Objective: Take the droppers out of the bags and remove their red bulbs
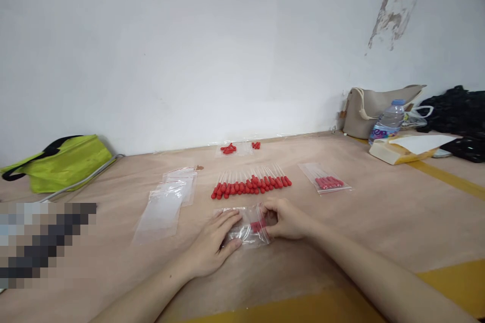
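Observation:
A clear zip bag (248, 236) lies flat on the table in front of me, with red bulb ends (258, 225) showing at its right end. My left hand (212, 245) rests on the bag's left part, fingers stretched out and spread. At the zip end, my right hand (286, 219) is closed, thumb and fingers pinching the bag's edge beside the red ends. Whether it also grips a red piece is hidden. Just beyond the bag lies a row of thin clear sticks with red bulb ends (252, 185), like droppers.
Flat clear bags (161, 212) overlap to the left. A filled bag of red-ended sticks (329, 181) lies right. Small red pieces (229, 149) sit near the wall. A yellow-green bag (71, 161) is far left; a water bottle (388, 121), tissue pack (397, 151) and beige bag (359, 111) stand right.

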A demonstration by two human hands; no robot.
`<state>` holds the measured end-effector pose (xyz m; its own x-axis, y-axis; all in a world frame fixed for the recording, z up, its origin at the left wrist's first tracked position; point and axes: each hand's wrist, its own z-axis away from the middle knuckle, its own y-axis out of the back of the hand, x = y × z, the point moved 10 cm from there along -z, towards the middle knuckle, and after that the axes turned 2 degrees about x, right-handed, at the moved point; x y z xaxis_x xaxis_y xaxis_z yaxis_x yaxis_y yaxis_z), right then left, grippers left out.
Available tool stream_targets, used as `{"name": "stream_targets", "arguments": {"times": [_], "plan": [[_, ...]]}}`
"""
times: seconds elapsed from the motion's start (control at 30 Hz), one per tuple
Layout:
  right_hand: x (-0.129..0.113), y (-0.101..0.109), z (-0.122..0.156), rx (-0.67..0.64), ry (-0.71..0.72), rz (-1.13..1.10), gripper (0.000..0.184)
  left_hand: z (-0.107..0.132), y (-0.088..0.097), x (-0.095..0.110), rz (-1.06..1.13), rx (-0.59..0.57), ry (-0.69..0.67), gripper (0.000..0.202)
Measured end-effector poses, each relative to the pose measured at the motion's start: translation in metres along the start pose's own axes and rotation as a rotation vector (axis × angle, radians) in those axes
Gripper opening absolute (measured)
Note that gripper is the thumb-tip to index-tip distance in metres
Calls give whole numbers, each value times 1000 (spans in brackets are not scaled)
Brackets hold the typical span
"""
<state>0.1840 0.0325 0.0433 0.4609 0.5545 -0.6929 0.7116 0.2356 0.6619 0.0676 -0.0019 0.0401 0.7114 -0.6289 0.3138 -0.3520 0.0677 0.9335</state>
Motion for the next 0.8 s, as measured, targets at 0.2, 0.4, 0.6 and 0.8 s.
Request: {"name": "stream_targets", "arguments": {"times": [0.2,0.4,0.6,0.8], "plan": [[11,-1,4,-101,-115,-137,21,2,-6,-1,-68,-38,-4,47],[9,-1,6,-148,-96,14,15,2,-7,-3,-91,-27,-22,47],[29,16,14,-208,-143,131,17,4,-8,-7,-107,-31,-23,48],[53,26,18,-228,-288,-202,22,6,-6,-10,-99,1,-24,46]]}}
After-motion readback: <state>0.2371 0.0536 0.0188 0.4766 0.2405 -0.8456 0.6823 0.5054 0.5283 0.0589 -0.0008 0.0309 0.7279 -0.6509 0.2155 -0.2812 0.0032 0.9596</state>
